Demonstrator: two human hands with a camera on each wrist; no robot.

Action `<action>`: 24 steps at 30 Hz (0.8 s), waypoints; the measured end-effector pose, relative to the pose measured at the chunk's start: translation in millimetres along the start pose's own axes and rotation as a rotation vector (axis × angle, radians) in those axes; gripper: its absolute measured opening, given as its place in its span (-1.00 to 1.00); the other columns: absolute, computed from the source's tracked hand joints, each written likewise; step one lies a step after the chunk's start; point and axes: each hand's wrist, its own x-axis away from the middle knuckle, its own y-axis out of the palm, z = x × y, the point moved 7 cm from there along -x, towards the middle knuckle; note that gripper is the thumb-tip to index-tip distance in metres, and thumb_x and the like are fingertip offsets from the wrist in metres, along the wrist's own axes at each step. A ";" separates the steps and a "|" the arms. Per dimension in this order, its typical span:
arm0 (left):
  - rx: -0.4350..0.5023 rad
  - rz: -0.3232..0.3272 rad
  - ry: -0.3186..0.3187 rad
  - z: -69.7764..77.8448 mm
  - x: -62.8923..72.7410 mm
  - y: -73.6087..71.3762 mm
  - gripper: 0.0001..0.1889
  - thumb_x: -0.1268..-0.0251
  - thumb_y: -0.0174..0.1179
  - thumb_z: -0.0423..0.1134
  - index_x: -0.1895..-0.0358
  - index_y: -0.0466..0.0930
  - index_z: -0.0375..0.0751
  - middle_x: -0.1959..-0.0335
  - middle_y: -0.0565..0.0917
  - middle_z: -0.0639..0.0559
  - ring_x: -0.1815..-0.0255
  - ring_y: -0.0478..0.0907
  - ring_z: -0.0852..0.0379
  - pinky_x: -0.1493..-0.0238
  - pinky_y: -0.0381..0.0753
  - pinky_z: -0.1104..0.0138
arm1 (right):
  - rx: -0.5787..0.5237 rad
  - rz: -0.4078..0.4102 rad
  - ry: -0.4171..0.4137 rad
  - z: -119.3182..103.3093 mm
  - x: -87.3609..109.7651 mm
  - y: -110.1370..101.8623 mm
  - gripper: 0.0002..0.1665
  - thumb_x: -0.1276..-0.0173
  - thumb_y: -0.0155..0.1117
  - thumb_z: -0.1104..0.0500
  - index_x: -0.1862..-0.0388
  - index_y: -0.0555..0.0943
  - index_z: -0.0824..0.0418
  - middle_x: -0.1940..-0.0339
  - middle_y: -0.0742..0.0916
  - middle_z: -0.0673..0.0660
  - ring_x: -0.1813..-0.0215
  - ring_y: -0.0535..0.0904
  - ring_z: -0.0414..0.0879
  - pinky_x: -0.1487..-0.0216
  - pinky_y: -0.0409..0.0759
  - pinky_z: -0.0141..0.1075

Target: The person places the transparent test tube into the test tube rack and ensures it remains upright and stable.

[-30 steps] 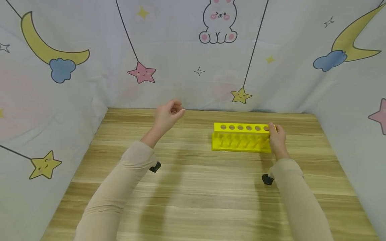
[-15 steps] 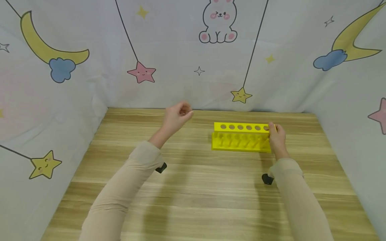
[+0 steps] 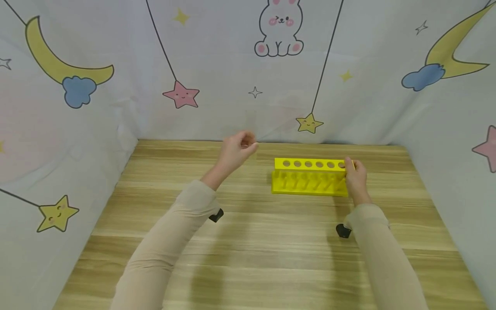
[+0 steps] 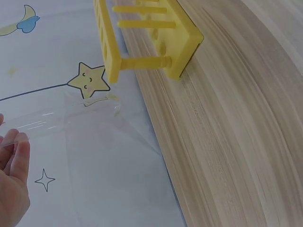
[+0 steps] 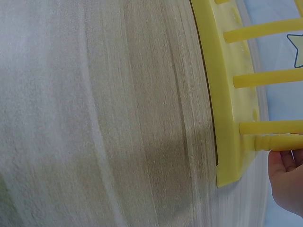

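My left hand (image 3: 238, 148) is raised left of the yellow test tube rack (image 3: 310, 169), fingers curled toward the thumb. In the left wrist view it holds a clear test tube (image 4: 57, 120), which is barely visible in the head view. The tube's far end points toward the rack, apart from it. My right hand (image 3: 356, 181) grips the rack's right end, its thumb on the top bar beside the last hole. From the right wrist, its fingers (image 5: 277, 163) show at the rack's end post (image 5: 274, 142). The rack stands upright, with a row of holes above and pegs below.
Both arms reach over a wood-grain table (image 3: 263, 249). White cloth (image 3: 228, 77) printed with stars, moons and a rabbit hangs behind the table and along both sides. A black wrist device (image 3: 216, 215) sits under the left sleeve, and another (image 3: 343, 230) under the right.
My left hand has moved steadily to the right, toward the rack, with the test tube. My right hand and the rack have stayed in place.
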 end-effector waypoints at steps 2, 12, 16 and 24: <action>0.000 -0.003 -0.002 1.2 -1.3 3.3 -0.77 -0.16 0.12 -0.21 0.15 0.49 -0.24 0.29 0.61 -0.05 0.27 0.56 0.13 0.15 0.58 0.42 | -0.003 -0.004 0.004 0.4 -0.2 0.3 -0.57 -0.31 -0.19 -0.22 0.28 0.37 0.11 0.36 0.43 -0.09 0.40 0.28 -0.26 0.40 0.32 -0.53; 0.003 -0.013 0.008 8.2 -6.1 16.2 -0.81 -0.14 0.14 -0.21 0.23 0.50 -0.23 0.33 0.62 -0.04 0.30 0.56 0.16 0.20 0.58 0.46 | -0.022 -0.001 -0.011 1.6 -1.7 0.0 -0.60 -0.32 -0.18 -0.20 0.32 0.37 0.09 0.37 0.46 -0.11 0.43 0.29 -0.28 0.43 0.33 -0.56; 0.004 -0.018 0.010 8.7 -7.5 20.9 -0.83 -0.15 0.14 -0.22 0.23 0.50 -0.21 0.33 0.62 -0.02 0.31 0.55 0.17 0.19 0.58 0.45 | -0.012 -0.003 -0.012 1.7 -1.9 0.4 -0.54 -0.32 -0.20 -0.21 0.25 0.38 0.16 0.33 0.46 -0.08 0.41 0.28 -0.26 0.40 0.32 -0.54; -0.005 -0.028 0.023 14.0 -10.8 28.5 -0.81 -0.16 0.13 -0.18 0.22 0.50 -0.20 0.31 0.62 -0.01 0.29 0.55 0.18 0.17 0.57 0.46 | 0.009 -0.015 -0.015 1.1 -1.6 0.8 -0.44 -0.33 -0.23 -0.22 0.13 0.37 0.25 0.32 0.45 -0.07 0.39 0.27 -0.25 0.38 0.31 -0.51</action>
